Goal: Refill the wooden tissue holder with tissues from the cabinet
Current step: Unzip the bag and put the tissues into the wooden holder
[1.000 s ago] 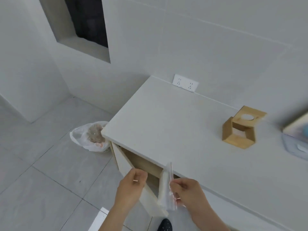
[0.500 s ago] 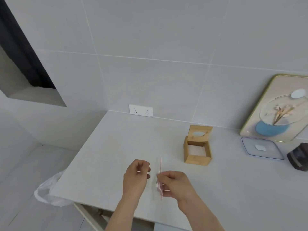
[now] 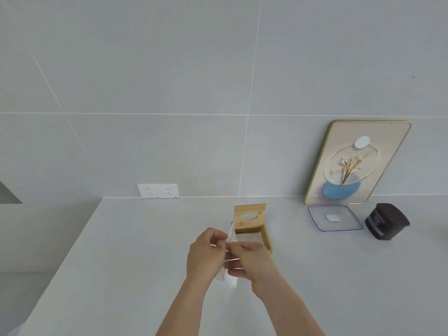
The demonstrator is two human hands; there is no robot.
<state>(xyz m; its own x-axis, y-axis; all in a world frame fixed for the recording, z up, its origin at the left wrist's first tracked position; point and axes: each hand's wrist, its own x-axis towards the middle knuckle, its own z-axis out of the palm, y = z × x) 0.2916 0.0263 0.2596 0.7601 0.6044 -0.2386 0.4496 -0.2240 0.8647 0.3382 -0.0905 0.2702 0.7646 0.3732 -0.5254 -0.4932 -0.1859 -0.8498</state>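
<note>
The wooden tissue holder (image 3: 251, 218) stands on the white counter (image 3: 135, 251), its lid with an oval slot tipped up at the back and its frame open below. Just in front of it, above the counter, both hands pinch a thin clear-wrapped tissue pack (image 3: 230, 238) with red lines on it. My left hand (image 3: 206, 255) grips its left side. My right hand (image 3: 249, 260) grips its right side and hides the holder's front lower edge. The pack stands on edge between the fingers.
A gold-framed flower picture (image 3: 358, 161) leans on the tiled wall at the right. In front of it lie a clear square lid (image 3: 334, 218) and a dark jar (image 3: 385, 220). A double wall socket (image 3: 158, 190) sits at the counter's back. The counter's left edge drops off.
The view rose from the open cabinet to the counter top. Both hands carried the tissue pack up and forward to just in front of the wooden holder, and the left hand took hold of it.
</note>
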